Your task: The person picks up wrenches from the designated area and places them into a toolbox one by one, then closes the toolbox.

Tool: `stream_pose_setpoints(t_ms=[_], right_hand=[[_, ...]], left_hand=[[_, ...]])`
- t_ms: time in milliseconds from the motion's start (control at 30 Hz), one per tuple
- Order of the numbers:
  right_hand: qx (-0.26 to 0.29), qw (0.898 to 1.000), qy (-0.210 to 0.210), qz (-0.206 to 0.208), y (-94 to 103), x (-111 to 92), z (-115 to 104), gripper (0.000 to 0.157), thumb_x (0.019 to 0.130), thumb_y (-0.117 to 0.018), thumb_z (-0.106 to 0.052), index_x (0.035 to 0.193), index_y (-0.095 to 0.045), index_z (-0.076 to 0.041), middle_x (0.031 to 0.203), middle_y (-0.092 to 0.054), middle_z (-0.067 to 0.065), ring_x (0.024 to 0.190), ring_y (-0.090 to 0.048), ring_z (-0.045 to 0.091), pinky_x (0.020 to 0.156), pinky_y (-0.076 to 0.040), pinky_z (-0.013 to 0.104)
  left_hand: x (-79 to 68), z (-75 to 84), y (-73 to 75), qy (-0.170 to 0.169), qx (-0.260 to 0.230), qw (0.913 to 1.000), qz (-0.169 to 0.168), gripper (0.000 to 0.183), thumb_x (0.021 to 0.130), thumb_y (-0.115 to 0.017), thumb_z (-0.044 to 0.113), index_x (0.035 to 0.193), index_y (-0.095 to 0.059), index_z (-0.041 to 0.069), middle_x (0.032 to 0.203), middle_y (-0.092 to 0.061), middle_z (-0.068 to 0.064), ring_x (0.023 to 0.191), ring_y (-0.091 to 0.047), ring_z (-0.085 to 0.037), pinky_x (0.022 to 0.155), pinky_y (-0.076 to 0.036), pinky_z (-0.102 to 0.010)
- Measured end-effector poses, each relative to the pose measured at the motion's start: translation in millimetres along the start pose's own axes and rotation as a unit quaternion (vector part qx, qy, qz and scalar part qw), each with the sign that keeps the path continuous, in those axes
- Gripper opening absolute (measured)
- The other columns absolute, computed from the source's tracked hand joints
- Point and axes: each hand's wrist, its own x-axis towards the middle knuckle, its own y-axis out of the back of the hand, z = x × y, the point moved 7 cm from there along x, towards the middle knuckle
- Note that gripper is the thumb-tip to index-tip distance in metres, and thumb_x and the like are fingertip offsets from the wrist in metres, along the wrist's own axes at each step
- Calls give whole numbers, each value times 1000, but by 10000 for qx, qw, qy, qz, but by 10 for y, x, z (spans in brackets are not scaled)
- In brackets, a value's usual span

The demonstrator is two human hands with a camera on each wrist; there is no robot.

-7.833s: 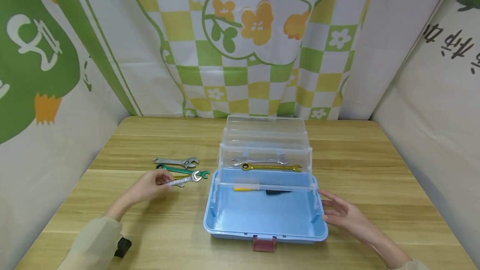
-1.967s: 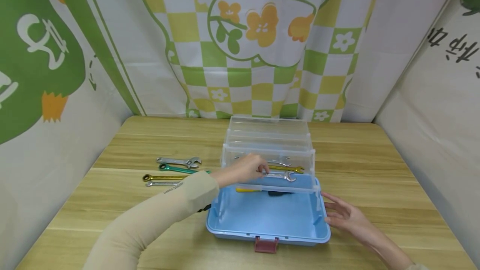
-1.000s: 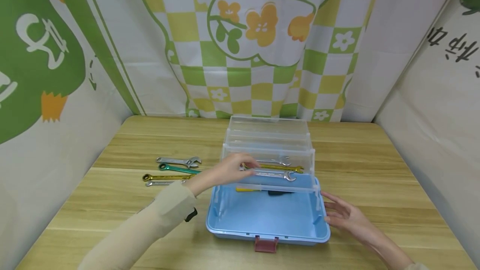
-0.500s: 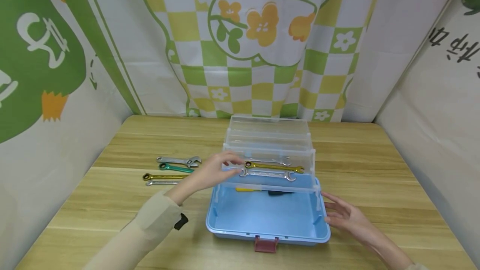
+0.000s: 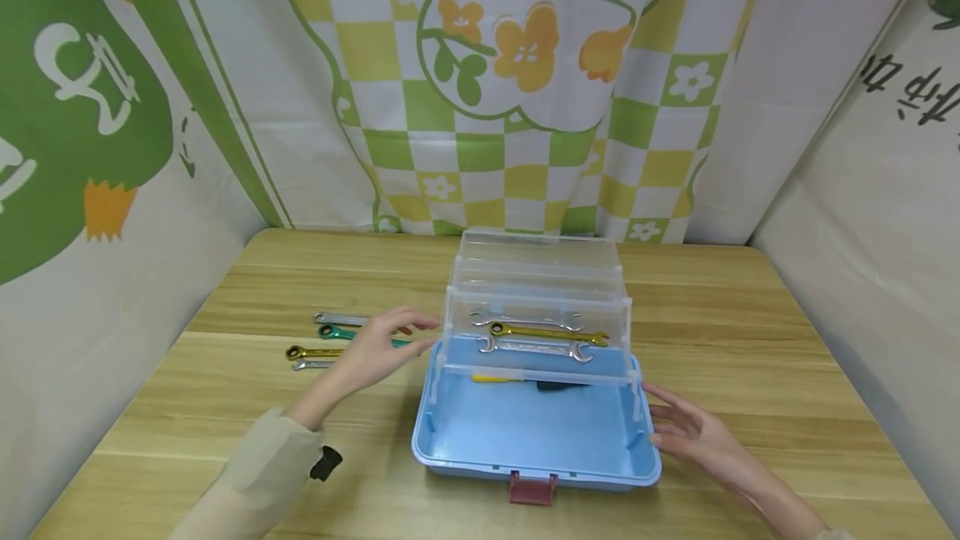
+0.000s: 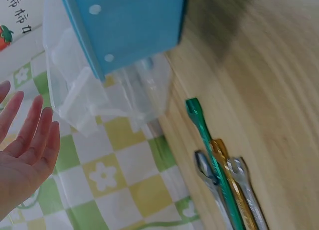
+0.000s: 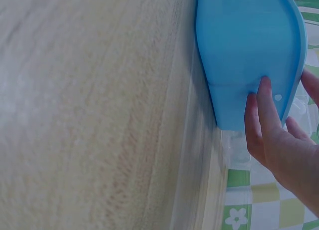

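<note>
My left hand (image 5: 378, 348) is in the air between the toolbox and the loose wrenches, fingers apart with nothing between them. My right hand (image 5: 693, 432) touches the right wall of the blue toolbox (image 5: 536, 473); in the right wrist view its fingertips (image 7: 265, 83) lie against that wall. On the toolbox's clear tray (image 5: 540, 373) are a silver open-end wrench (image 5: 536, 348), a gold ratchet wrench (image 5: 547, 333) and another silver open-end wrench (image 5: 525, 319). Left on the table lie a green wrench (image 6: 204, 125), a gold wrench (image 5: 315, 352), a silver wrench (image 6: 244, 177) and an adjustable wrench (image 6: 204, 165).
Further clear tiers (image 5: 536, 250) rise behind the tray at the toolbox's back. A yellow-handled tool (image 5: 491, 378) with a dark end lies inside the box. The red latch (image 5: 532, 490) hangs at its front. A patterned curtain (image 5: 510, 165) stands behind the wooden table (image 5: 360, 473).
My left hand brought a silver open-end wrench from the table, laid it on the clear tray and let go. It has since moved back left. The right hand stays at the toolbox.
</note>
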Motion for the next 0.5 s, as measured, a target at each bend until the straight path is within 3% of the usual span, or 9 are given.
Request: stream_pose_setpoints(t_ms=[500], right_hand=[[-11,10000,-11,61,-1,-7,3,69,83,-60,-16,139,-21,-5,135,-26,33,114,-42,41,87,-44,39]], left_hand=[[-330,-435,162,640,593,9962,24,24,81,-63,10,104,-63,6,106,-59,-10,100,-53,-29,78,-46,-43]])
